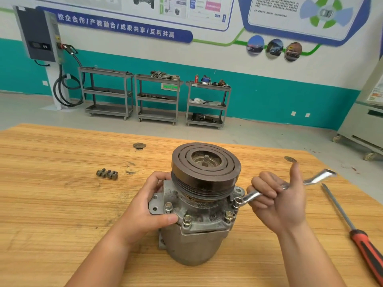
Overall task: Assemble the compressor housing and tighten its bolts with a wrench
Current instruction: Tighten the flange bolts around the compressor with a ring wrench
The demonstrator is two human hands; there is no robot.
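Wooden desk: compressor housing upright at near centre, pulley on top. Left hand grips its flange. Right hand curled round wrench, thumb raised; ring end apparently on a flange bolt. Screwdriver lies at right. Loose bolts beyond, left. 3 carts along far wall.

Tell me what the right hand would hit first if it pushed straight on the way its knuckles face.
Probably the pulley: the right hand, gripping the wrench, has its knuckles toward the rim, though depth is unclear.
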